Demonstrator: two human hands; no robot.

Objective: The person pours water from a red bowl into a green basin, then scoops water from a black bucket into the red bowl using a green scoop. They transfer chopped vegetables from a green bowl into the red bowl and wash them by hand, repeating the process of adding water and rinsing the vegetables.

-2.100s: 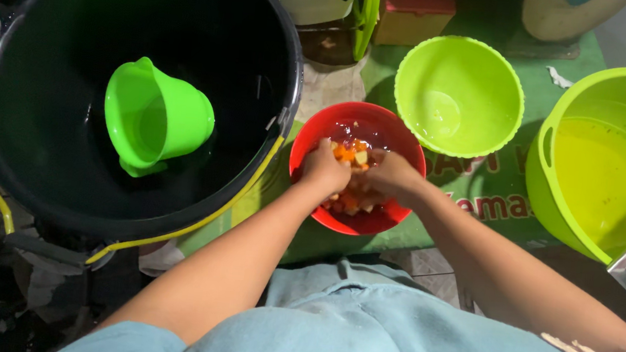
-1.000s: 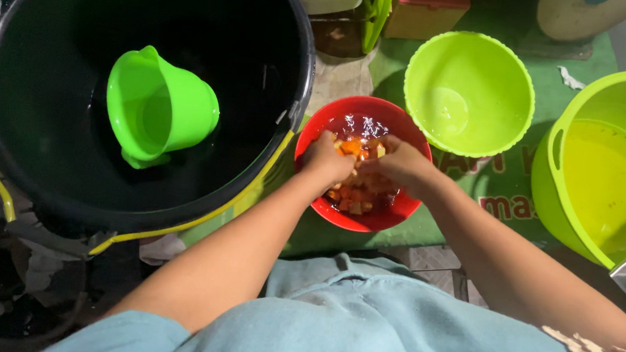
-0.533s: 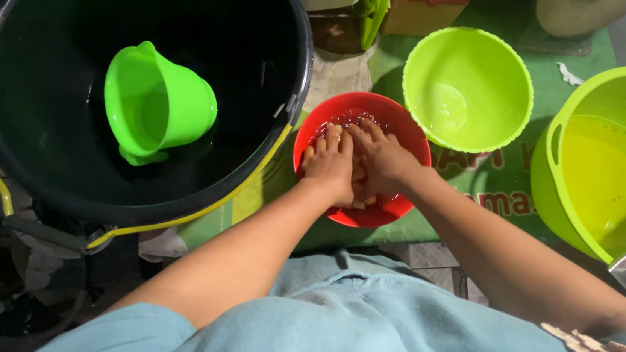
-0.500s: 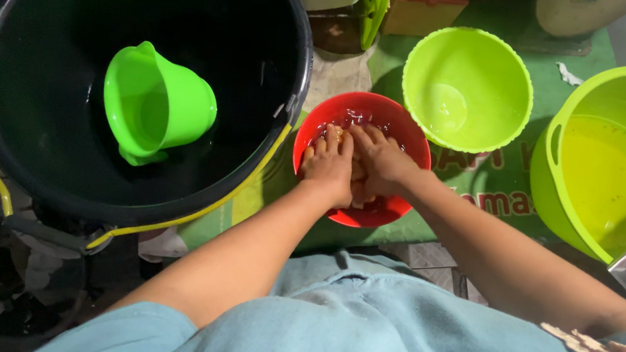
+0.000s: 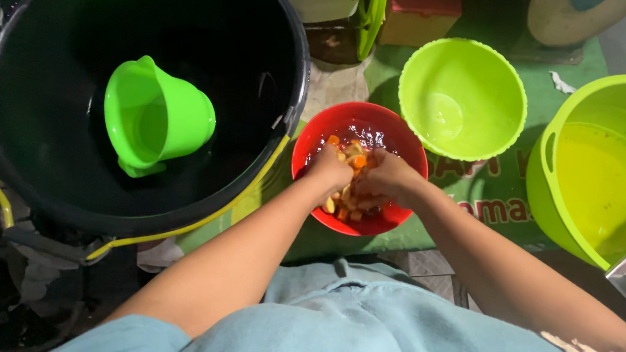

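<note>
Both hands are down in the red bowl (image 5: 316, 135), which sits between the black bucket (image 5: 43, 152) and the empty lime-green bowl (image 5: 462, 98). The left hand (image 5: 331, 171) and right hand (image 5: 386, 181) are pressed side by side, fingers curled closed over orange and pale cut pieces (image 5: 352, 159) in liquid. A green scoop (image 5: 156, 117) lies inside the bucket; a lime-green tub (image 5: 608, 172) holding yellowish liquid stands at the right.

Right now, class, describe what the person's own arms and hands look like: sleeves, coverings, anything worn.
Both arms are bare from short light-blue sleeves down. The left hand and right hand wear no gloves; no rings, watch or bracelets are visible.
</note>
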